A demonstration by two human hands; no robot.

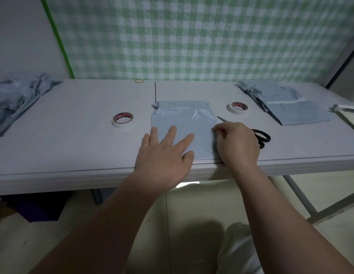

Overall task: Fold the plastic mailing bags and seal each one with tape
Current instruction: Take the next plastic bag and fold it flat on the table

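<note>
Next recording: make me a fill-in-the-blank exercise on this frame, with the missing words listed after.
1. The left hand lies flat on the ____.
2. The right hand pinches the ____ edge of the mailing bag.
3. The black scissors are partly hidden by the ____ hand.
4. ____ tape rolls lie on the table.
Missing: mailing bag; right; right; two.

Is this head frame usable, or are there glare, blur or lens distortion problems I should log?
Head view: the light is dim, bluish and even. Glare streaks cross the far flap of the pale blue plastic mailing bag. The wide-angle lens bows the front edge of the white table. The left hand and right hand are sharp, and the green-checked backdrop cloth looks soft.
</note>
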